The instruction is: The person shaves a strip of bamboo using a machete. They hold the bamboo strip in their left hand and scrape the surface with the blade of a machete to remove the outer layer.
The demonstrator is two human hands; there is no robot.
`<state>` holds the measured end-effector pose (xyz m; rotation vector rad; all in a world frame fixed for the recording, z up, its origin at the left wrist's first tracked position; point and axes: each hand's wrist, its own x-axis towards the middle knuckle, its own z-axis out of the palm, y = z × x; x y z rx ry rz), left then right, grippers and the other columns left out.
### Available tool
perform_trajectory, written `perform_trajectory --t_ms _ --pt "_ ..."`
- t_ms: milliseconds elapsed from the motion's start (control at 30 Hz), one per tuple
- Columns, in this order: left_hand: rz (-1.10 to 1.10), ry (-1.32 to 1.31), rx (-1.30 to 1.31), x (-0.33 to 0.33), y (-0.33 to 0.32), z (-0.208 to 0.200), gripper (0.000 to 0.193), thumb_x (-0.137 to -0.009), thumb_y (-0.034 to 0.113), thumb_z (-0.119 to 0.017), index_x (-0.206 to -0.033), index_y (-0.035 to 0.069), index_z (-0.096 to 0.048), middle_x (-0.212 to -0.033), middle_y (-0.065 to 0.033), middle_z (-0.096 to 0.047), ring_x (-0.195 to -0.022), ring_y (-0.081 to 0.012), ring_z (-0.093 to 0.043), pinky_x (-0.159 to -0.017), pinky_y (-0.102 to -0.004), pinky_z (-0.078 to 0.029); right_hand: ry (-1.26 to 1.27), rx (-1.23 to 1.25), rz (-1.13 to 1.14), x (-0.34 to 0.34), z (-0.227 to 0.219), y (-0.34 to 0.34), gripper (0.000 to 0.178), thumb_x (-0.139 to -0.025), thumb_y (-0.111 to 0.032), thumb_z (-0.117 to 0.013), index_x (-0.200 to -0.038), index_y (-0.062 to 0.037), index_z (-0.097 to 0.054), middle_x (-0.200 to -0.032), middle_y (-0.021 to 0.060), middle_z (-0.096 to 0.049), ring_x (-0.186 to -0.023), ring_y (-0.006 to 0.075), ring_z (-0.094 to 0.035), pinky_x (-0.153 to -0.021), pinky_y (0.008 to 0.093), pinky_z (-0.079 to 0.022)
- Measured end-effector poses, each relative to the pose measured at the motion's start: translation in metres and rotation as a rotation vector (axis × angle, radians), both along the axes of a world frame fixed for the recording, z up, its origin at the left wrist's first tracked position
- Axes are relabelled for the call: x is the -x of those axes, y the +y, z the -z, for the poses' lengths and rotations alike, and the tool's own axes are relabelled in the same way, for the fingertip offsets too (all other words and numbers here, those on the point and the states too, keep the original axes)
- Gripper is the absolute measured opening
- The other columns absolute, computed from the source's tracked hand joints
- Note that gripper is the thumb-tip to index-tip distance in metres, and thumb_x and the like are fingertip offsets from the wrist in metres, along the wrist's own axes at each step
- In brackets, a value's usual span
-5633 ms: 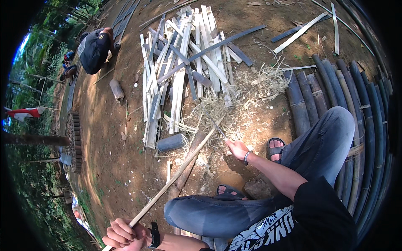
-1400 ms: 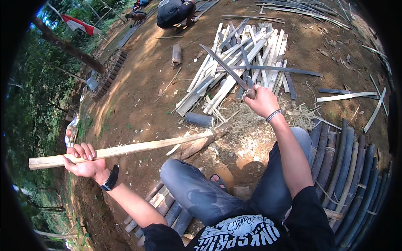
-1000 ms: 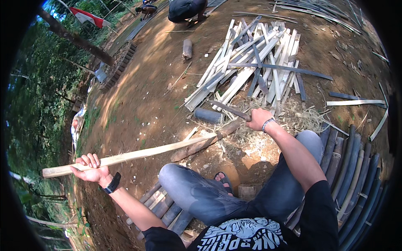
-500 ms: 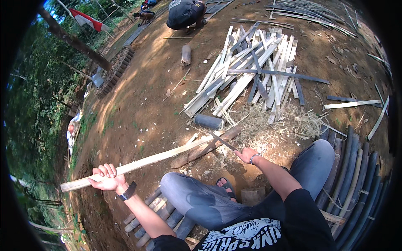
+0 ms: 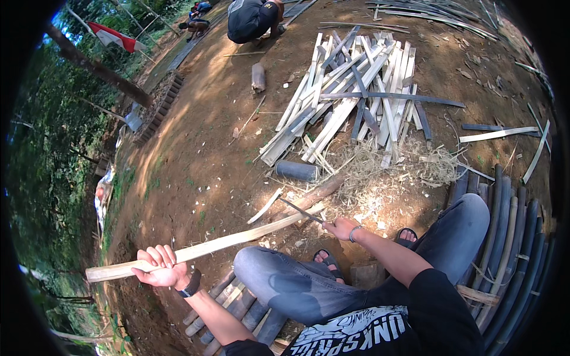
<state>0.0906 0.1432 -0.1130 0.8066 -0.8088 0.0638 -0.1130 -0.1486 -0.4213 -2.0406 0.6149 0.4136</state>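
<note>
Bamboo strip (image 5: 237, 240), pale, 1: slanting from near left to the middle. Left hand (image 5: 159, 267): fingers clamped round the strip's left end. Knife (image 5: 301, 210), 1: blade crossing the strip's right end, contact cannot be told. Right hand (image 5: 341, 228): fingers closed on the knife's handle. Heap of split strips (image 5: 356, 98), 1: far.

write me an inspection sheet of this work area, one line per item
surface: brown dirt ground, dappled with sunlight
job's things: pale strip and knife; blade overlaps the strip near its far end, contact unclear
clutter: strip pile, tangled shavings, log, short dark tube
grips: left grip holds the pale strip; right grip holds the knife
cables: nothing seen
surroundings: dark poles at right, crouching person, flag, trees
</note>
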Motion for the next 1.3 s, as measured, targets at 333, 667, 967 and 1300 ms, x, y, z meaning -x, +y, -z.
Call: perform_trajectory --t_ms 333,667,967,1300 --pt "-0.049 -0.148 0.025 0.022 -0.006 -0.032 0.05 -0.092 0.051 -0.043 -0.063 0.012 -0.029 -0.049 0.0003 -0.03 -0.035 -0.0083 -0.028 -0.032 -0.0207 -0.021 -0.253 -0.153 0.123 -0.016 -0.034 -0.003 0.065 -0.09 -0.057 -0.04 -0.073 0.0034 -0.057 -0.069 0.0232 -0.06 -0.071 0.0366 -0.061 -0.071 0.045 -0.046" --pt "-0.103 -0.084 0.018 0.013 -0.032 -0.015 0.048 -0.09 0.054 -0.045 -0.075 0.01 -0.036 -0.059 -0.0001 -0.034 -0.045 -0.0086 -0.034 -0.04 -0.0203 -0.027 -0.062 -0.27 0.139 -0.011 -0.006 0.004 0.06 -0.084 -0.056 -0.052 -0.079 0.0032 -0.06 -0.075 0.0202 -0.064 -0.074 0.0323 -0.064 -0.073 0.0414 -0.048" --pt "-0.057 0.239 0.083 0.031 -0.076 0.027 0.051 -0.088 0.058 -0.048 -0.085 0.007 -0.043 -0.073 -0.0036 -0.038 -0.062 -0.0139 -0.038 -0.057 -0.0274 -0.036 -0.131 0.175 -0.002 0.009 -0.01 -0.012 0.028 -0.075 -0.022 -0.058 -0.093 -0.0008 -0.061 -0.088 0.0234 -0.065 -0.086 0.0378 -0.063 -0.078 0.0438 -0.05" --pt "-0.23 0.057 -0.053 0.027 -0.109 0.012 0.067 -0.087 0.07 -0.031 -0.064 0.009 -0.041 -0.063 -0.0014 -0.037 -0.043 -0.011 -0.034 -0.039 -0.0217 -0.028 -0.095 -0.236 0.078 0.011 0.001 0.003 0.048 -0.083 -0.047 -0.06 -0.089 0.0015 -0.057 -0.069 0.0186 -0.064 -0.067 0.0297 -0.067 -0.067 0.0401 -0.053"
